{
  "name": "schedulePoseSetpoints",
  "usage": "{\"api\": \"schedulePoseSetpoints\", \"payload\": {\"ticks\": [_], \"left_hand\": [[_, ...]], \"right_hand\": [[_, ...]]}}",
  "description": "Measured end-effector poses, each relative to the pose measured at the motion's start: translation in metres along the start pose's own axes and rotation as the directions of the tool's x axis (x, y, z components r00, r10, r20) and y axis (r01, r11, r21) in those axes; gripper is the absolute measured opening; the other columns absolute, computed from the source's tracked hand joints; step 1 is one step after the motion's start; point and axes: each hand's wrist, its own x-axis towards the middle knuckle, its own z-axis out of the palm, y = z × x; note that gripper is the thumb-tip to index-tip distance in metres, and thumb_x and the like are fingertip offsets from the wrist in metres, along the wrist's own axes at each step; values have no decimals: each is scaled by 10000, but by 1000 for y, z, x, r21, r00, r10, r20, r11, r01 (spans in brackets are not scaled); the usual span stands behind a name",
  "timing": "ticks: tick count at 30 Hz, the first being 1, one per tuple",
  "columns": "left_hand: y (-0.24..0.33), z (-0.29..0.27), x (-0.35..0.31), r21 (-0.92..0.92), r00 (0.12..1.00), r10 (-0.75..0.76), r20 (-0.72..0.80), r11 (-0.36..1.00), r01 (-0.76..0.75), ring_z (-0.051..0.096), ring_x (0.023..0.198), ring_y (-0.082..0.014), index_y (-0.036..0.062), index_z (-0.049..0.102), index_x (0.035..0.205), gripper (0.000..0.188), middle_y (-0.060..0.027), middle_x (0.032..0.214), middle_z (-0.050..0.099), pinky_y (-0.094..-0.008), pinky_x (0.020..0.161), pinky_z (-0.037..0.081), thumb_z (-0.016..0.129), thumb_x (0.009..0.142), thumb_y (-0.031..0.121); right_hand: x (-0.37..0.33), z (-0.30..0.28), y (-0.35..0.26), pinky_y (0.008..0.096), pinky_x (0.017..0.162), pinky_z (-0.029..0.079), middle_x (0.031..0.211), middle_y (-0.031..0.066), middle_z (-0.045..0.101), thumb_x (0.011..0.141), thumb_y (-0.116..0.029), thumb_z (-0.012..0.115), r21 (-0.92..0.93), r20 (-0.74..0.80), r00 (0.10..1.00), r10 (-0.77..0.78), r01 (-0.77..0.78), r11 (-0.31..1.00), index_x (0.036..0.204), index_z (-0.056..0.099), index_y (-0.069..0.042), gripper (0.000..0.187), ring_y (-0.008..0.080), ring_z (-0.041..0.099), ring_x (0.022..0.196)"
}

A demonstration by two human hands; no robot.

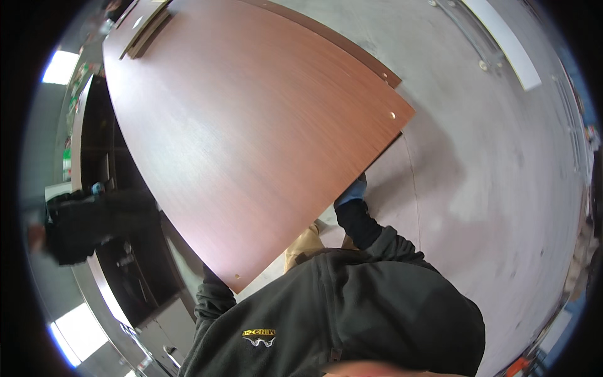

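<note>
A large reddish-brown wood panel [251, 138] stretches from just in front of my body to the far upper left. Small round holes show near its corners. Under its right side, the edge of another brown board [352, 44] sticks out. My right hand [356, 188], in a blue and dark glove, grips the panel's near edge from below; the fingertips are hidden under the wood. At the panel's near left corner, my left sleeve [213, 298] reaches the side edge, and the left hand is hidden by the panel, so its fingers do not show.
Narrow brown strips [146, 31] lie on the panel's far end. A person in dark clothing [94, 223] is at the left, beside dark open cabinets [135, 270]. On the grey floor [490, 207], a white board [505, 44] and a metal rod [461, 31] lie at the upper right.
</note>
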Motion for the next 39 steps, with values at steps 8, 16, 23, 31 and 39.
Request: {"api": "schedulePoseSetpoints", "payload": {"ticks": [8, 16, 23, 31, 39], "left_hand": [[-26, 1, -18, -33, 995, 35, -93, 999, -38, 583, 1237, -345, 45, 458, 1486, 752, -160, 1415, 578, -501, 1023, 501, 434, 1020, 636], [-54, 18, -8, -45, 992, 73, -102, 996, -78, 591, 1220, -338, 36, 472, 1473, 757, -162, 1397, 589, -494, 1013, 502, 446, 1015, 639], [-71, 50, -6, -3, 977, 153, -150, 988, -155, 598, 1205, -333, 29, 484, 1461, 762, -164, 1381, 599, -488, 1005, 503, 457, 1010, 642], [-74, 72, -6, 89, 953, 232, -197, 972, -218, 606, 1187, -326, 20, 498, 1448, 767, -167, 1363, 611, -481, 995, 504, 468, 1005, 646], [-77, 68, -16, 107, 939, 269, -213, 962, -251, 614, 1170, -320, 11, 512, 1434, 773, -169, 1345, 623, -474, 986, 505, 480, 1000, 650]], "right_hand": [[2, -13, -13, 546, 1043, 502, 1496, 114, 524, 1068, -402, 428, -112, -84, 981, 174, -183, 977, 1457, 491, -103, 495, 370, 568, 1276], [22, -58, -29, 512, 1116, 451, 1516, 105, 505, 1077, -440, 423, -269, 203, 923, 328, -270, 925, 1501, 454, -103, 542, 350, 488, 1364], [29, -38, -64, 496, 1123, 436, 1472, 84, 548, 1042, -515, 471, -648, 95, 903, 418, -263, 715, 1436, 528, -130, 554, 297, 513, 1342], [17, 0, -83, 528, 1154, 429, 1469, 115, 555, 1002, -475, 583, -724, 24, 843, 538, -356, 590, 1458, 511, -121, 582, 281, 507, 1376], [21, 1, -86, 530, 1186, 407, 1484, 100, 559, 986, -498, 620, -747, 66, 841, 538, -316, 585, 1486, 500, -108, 645, 306, 490, 1402]]}}
